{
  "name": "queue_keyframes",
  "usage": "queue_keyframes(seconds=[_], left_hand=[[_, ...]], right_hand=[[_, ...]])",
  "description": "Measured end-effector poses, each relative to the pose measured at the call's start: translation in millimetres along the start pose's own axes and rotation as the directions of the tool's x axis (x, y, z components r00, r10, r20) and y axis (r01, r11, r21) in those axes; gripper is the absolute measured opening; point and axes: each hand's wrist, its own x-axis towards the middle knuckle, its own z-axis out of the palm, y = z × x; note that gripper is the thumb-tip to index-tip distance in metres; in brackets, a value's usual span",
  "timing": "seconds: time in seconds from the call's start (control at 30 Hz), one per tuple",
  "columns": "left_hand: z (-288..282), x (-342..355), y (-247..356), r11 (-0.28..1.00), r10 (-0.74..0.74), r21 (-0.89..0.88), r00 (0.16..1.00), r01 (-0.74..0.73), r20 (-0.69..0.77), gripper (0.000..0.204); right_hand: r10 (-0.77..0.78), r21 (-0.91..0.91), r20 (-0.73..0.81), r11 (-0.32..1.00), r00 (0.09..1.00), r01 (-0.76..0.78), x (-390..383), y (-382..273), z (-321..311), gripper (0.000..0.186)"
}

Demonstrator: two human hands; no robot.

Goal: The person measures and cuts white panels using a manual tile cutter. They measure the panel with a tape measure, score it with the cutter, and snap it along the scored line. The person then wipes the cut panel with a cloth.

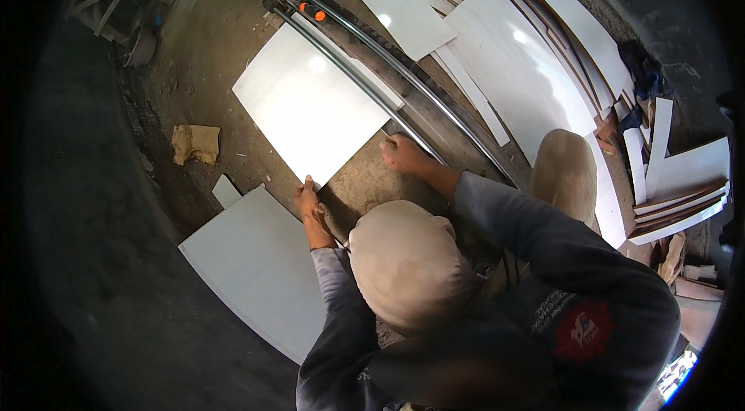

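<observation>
The white tile (299, 97) lies just ahead of the left hand's (307, 198) grip, reaching the nearer metal rail (335, 62); I cannot tell whether the white strip (375, 86) beyond is parted from it, so this piece looks unfinished. That grip pinches its near corner; the right hand (401, 153) is curled beside the other, its hold unclear. Ahead of it, loose white pieces (407, 15) suggest some cutting is done.

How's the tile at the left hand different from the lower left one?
The touched tile looks bright white; the lower-left tile looks greyer. A metal rail crosses over the touched tile, but none crosses the lower-left tile. The left hand meets the touched tile's near corner; neither hand touches the lower-left tile. Both are flat and pale.
</observation>
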Motion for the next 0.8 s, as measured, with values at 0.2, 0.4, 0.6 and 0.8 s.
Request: queue_keyframes(seconds=[0.2, 0.4, 0.6, 0.8], left_hand=[[-35, -32, -7, 0.988, -0.011, -0.155, 0.995, 0.027, 0.103, 0.026], [-67, -37, -23, 0.963, 0.039, -0.269, 0.982, 0.013, 0.186, 0.027], [-91, -42, -17, 0.866, 0.043, -0.499, 0.991, 0.026, 0.126, 0.020], [-72, -76, 6, 0.470, 0.148, -0.882, 0.982, 0.038, 0.121, 0.046]], right_hand=[[0.051, 0.521, 0.140, 0.846, 0.989, -0.117, -3, 2, 3, 0.053], [0.180, 0.638, 0.167, 0.730, 0.969, -0.246, -13, 3, 20, 0.057], [0.098, 0.733, 0.272, 0.624, 0.957, -0.272, -24, 2, 28, 0.055], [-0.108, 0.638, 0.381, 0.749, 0.918, -0.177, -28, -13, 41, 0.047]])
